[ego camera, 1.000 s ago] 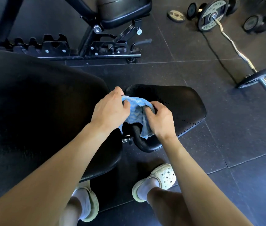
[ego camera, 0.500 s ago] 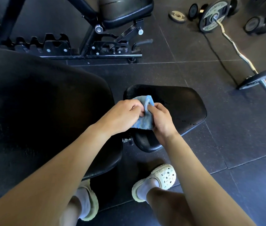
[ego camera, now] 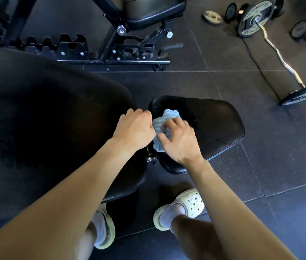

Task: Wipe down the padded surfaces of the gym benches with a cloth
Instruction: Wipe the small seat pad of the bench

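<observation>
Head view, looking down: I see the light-blue cloth with its pale wavy pattern bunched on the near-left end of the small black padded seat pad. It lies close to the gap that parts the seat from the large black padded back pad on the left.

The left hand sits over that gap with its fingers curled under. Its knuckles touch the cloth's left edge, but the fingertips are hidden, so I cannot tell whether they pinch the fabric. The right hand lies on top of the cloth, fingers bent and clawed into it, gathering it against the pad; they look a little blurred. Both forearms reach in from the bottom edge.

Below the pads stand two feet in cream perforated clogs and white socks on the dark rubber floor tiles. Beyond is a second black bench on a steel frame. At far right lies a chrome curl bar loaded with plates.
</observation>
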{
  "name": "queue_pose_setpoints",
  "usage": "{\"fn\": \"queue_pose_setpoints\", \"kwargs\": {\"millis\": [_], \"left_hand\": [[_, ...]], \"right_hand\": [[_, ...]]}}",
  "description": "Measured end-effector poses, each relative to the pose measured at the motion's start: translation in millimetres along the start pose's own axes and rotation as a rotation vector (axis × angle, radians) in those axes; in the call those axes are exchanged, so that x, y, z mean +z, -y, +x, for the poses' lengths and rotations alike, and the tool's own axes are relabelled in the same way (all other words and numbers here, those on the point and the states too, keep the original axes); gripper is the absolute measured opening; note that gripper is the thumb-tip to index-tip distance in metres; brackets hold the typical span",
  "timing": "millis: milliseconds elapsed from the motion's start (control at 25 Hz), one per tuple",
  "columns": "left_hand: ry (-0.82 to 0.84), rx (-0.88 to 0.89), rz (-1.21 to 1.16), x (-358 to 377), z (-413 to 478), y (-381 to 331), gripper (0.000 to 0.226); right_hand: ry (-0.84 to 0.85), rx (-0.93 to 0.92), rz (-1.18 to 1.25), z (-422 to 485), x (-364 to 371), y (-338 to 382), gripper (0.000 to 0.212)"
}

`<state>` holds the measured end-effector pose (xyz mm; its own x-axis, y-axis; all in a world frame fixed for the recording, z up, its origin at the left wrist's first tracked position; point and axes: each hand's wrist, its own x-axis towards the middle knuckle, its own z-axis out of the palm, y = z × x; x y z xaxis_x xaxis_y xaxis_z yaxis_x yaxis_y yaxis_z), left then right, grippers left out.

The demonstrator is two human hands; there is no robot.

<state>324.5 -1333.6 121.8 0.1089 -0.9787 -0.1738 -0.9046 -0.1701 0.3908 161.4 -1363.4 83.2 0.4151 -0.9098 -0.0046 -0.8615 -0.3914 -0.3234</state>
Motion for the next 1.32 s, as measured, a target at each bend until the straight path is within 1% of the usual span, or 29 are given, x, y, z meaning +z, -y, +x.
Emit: {"fn": "queue_pose_setpoints", "kwargs": {"millis": [40, 80, 120, 200, 280, 400, 480, 600, 640, 680, 720, 760, 840, 880, 920, 1000, 1080, 1200, 1240, 1280, 1320], "left_hand": [[0.008, 0.001, 0.008, 0.6, -0.3, -0.1, 0.022], [0.010, 0.001, 0.015, 1.0, 0.2, 0.5, 0.022], [0.010, 0.000, 0.019, 0.8, 1.0, 1.0, 0.022], [-0.006, -0.008, 0.021, 0.0, 2.1, 1.0, 0.022], [-0.018, -0.014, 0.032, 0.4, 2.2, 0.7, 0.023], [-0.028, -0.008, 0.071, 3.7, 0.9, 0.0, 0.023], [-0.027, 0.006, 0.075, 5.9, 0.1, 1.0, 0.022], [-0.023, 0.014, 0.053, 6.5, -0.7, 2.7, 0.021], [-0.017, 0.016, 0.058, 6.7, -0.5, 2.3, 0.021], [-0.011, 0.020, 0.068, 7.0, -0.5, 1.9, 0.021], [-0.006, 0.021, 0.076, 7.0, -0.4, 1.7, 0.021], [-0.001, 0.020, 0.081, 7.3, -0.7, 1.9, 0.021], [0.002, 0.025, 0.090, 8.3, -2.4, 2.9, 0.022], [-0.003, 0.032, 0.096, 8.4, -3.3, 3.6, 0.023], [-0.004, 0.040, 0.100, 8.6, -3.3, 4.1, 0.024], [0.005, 0.050, 0.104, 9.6, -4.2, 4.5, 0.024], [-0.001, 0.060, 0.113, 10.5, -5.1, 3.0, 0.023], [-0.004, 0.083, 0.129, 13.3, -5.8, -0.7, 0.023], [-0.002, 0.086, 0.130, 14.8, -6.7, -1.7, 0.023], [0.002, 0.087, 0.129, 16.0, -7.7, -3.3, 0.022], [0.007, 0.088, 0.126, 17.0, -8.4, -4.5, 0.022]], "right_hand": [[-0.064, -0.036, -0.042, 2.6, 4.7, -0.1, 0.044], [-0.088, -0.067, -0.089, 5.2, 9.5, -0.1, 0.044], [-0.040, -0.082, -0.145, 6.8, 16.5, -0.4, 0.045], [0.142, -0.070, -0.295, 6.7, 34.5, 1.8, 0.057], [0.229, -0.114, -0.393, 8.5, 50.1, 2.8, 0.063], [0.284, -0.310, -0.491, 12.1, 46.4, -1.3, 0.066], [0.310, -0.418, -0.494, -0.5, 39.4, -11.0, 0.064], [0.416, -0.685, -0.560, -37.0, 34.2, -29.5, 0.055], [0.439, -0.750, -0.583, -34.9, 29.3, -33.4, 0.052], [0.425, -0.775, -0.593, -25.5, 26.1, -33.5, 0.050], [0.394, -0.750, -0.583, -12.7, 24.2, -29.0, 0.051], [0.362, -0.677, -0.557, 0.5, 25.2, -22.3, 0.053], [0.344, -0.453, -0.521, 21.4, 32.8, -8.3, 0.061], [0.341, -0.374, -0.526, 24.7, 37.6, -3.9, 0.065], [0.339, -0.347, -0.532, 21.9, 41.5, -2.2, 0.066], [0.348, -0.389, -0.545, 0.1, 41.2, -6.6, 0.068], [0.355, -0.505, -0.562, -30.7, 35.9, -18.8, 0.071], [0.437, -0.629, -0.582, -50.5, 27.9, -34.2, 0.072], [0.424, -0.637, -0.561, -44.7, 25.4, -36.1, 0.070], [0.405, -0.603, -0.528, -35.0, 23.5, -36.8, 0.068], [0.382, -0.525, -0.486, -21.1, 23.4, -37.1, 0.068]]}}
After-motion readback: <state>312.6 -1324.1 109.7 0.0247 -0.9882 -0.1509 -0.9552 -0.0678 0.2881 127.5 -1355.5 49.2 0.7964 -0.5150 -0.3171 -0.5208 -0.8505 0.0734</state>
